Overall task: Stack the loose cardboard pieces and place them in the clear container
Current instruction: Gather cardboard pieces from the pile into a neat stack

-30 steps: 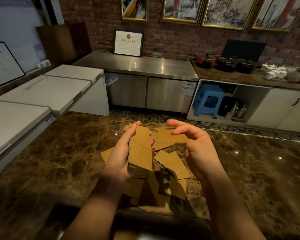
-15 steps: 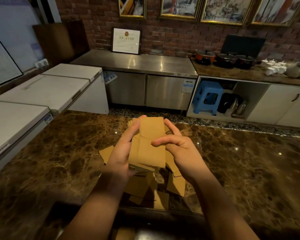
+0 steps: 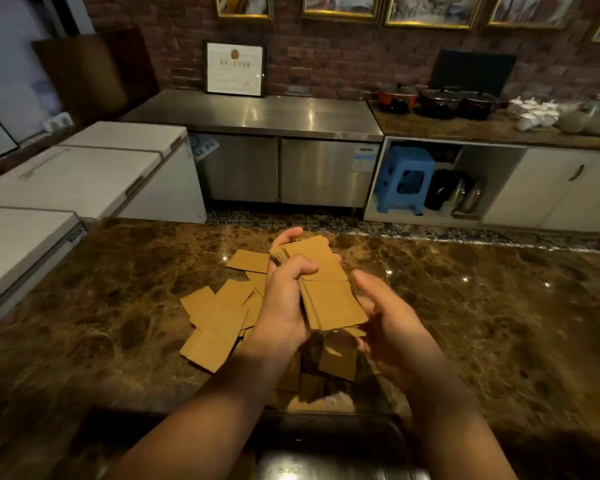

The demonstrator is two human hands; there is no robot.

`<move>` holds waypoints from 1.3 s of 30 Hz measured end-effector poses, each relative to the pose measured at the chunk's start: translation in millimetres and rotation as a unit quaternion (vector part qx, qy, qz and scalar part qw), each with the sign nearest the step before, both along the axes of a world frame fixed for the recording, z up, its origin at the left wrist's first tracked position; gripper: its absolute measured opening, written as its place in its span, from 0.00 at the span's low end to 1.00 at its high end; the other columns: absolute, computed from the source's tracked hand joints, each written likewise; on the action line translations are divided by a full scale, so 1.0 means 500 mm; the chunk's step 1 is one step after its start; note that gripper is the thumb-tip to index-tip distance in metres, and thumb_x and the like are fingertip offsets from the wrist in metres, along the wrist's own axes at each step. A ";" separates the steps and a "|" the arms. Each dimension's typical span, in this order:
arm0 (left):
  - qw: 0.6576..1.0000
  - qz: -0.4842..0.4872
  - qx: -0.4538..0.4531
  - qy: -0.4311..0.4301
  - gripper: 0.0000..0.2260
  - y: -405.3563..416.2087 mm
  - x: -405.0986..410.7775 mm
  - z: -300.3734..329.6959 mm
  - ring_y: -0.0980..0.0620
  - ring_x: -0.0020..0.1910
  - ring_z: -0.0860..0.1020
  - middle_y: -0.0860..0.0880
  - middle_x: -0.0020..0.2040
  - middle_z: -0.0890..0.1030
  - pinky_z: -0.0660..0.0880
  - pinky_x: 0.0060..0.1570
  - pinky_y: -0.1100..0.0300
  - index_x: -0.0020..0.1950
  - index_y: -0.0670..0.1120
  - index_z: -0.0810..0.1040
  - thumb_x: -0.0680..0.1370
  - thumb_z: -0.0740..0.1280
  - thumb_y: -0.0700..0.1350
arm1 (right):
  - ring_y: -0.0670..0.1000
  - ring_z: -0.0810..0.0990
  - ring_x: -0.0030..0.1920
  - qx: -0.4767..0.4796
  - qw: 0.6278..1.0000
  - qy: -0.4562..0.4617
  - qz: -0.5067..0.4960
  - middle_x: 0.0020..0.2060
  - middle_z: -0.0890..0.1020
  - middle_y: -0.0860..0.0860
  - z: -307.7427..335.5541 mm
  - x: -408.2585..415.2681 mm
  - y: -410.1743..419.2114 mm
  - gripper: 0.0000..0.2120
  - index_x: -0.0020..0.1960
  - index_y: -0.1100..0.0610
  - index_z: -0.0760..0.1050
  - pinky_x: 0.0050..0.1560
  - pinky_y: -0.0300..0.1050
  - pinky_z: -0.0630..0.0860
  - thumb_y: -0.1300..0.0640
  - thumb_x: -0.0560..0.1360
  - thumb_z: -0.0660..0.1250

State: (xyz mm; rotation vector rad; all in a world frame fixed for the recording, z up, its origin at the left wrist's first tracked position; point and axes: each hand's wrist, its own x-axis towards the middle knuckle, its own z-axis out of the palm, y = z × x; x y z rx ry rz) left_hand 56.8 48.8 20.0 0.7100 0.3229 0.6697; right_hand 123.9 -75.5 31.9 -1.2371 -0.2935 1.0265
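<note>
A stack of brown cardboard pieces is held above the marble counter. My left hand grips the stack from its left edge, thumb over the top. To the right of the stack my right hand has its fingers apart, with the fingertips close to the stack's right edge; contact is unclear. Loose cardboard pieces lie scattered on the counter under and left of my hands. The clear container shows as a dark rim at the bottom edge, mostly hidden by my forearms.
White chest freezers stand to the left beyond the counter. A steel cabinet, a blue stool and pots lie across the aisle, far from my hands.
My right hand has let go of the top piece and drawn back to the right. The stack has tilted flatter in my left hand. More loose pieces show on the left.
</note>
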 end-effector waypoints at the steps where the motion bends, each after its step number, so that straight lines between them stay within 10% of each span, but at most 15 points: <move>1: 1.000 0.010 0.007 -0.004 0.24 -0.015 0.020 -0.001 0.41 0.42 0.84 0.37 0.54 0.81 0.82 0.42 0.47 0.58 0.51 0.76 0.65 0.62 0.32 | 0.53 0.88 0.42 0.006 0.999 0.052 0.005 0.47 0.88 0.56 -0.014 0.000 -0.017 0.15 0.57 0.51 0.84 0.37 0.49 0.84 0.47 0.73 0.70; 10: 0.963 -0.168 0.191 0.087 0.30 -0.120 0.136 -0.080 0.49 0.54 0.81 0.50 0.55 0.85 0.80 0.51 0.55 0.62 0.60 0.79 0.65 0.69 0.34 | 0.58 0.86 0.49 0.061 0.980 0.107 -0.156 0.52 0.85 0.62 -0.120 0.049 -0.161 0.24 0.64 0.65 0.76 0.43 0.49 0.83 0.60 0.69 0.72; 15: 0.937 -0.219 0.198 0.186 0.28 -0.129 0.165 -0.139 0.45 0.53 0.81 0.45 0.52 0.83 0.79 0.45 0.56 0.58 0.55 0.79 0.61 0.73 0.34 | 0.55 0.83 0.52 -0.161 0.932 -0.213 -0.246 0.53 0.82 0.53 -0.175 0.092 -0.235 0.23 0.61 0.52 0.75 0.50 0.56 0.83 0.64 0.70 0.77; 20: 0.911 -0.250 0.238 0.228 0.17 -0.146 0.174 -0.190 0.50 0.49 0.84 0.47 0.48 0.85 0.80 0.48 0.57 0.48 0.51 0.81 0.66 0.76 0.59 | 0.45 0.80 0.55 -0.209 0.846 -0.455 -0.182 0.54 0.80 0.48 -0.226 0.107 -0.254 0.25 0.63 0.54 0.72 0.57 0.34 0.76 0.65 0.70 0.77; 26: 0.914 -0.132 0.303 0.236 0.10 -0.177 0.193 -0.244 0.53 0.39 0.80 0.50 0.37 0.81 0.76 0.42 0.56 0.40 0.46 0.78 0.80 0.67 0.47 | 0.51 0.79 0.57 -0.217 0.851 -0.430 -0.209 0.56 0.78 0.51 -0.265 0.098 -0.250 0.26 0.62 0.54 0.71 0.61 0.52 0.77 0.68 0.69 0.76; 32: 0.928 -0.113 0.289 0.205 0.08 -0.194 0.203 -0.257 0.54 0.46 0.82 0.51 0.45 0.85 0.78 0.46 0.61 0.48 0.49 0.81 0.80 0.65 0.38 | 0.48 0.82 0.57 -0.137 0.886 -0.258 -0.361 0.54 0.83 0.48 -0.281 0.082 -0.221 0.17 0.61 0.52 0.79 0.56 0.49 0.81 0.47 0.75 0.69; 39: 0.945 -0.141 0.231 0.182 0.09 -0.186 0.212 -0.255 0.47 0.54 0.83 0.46 0.51 0.87 0.79 0.54 0.52 0.60 0.46 0.78 0.83 0.62 0.41 | 0.43 0.78 0.65 -0.037 0.859 -0.171 -0.481 0.63 0.82 0.45 -0.296 0.109 -0.178 0.16 0.64 0.44 0.78 0.59 0.38 0.78 0.59 0.79 0.68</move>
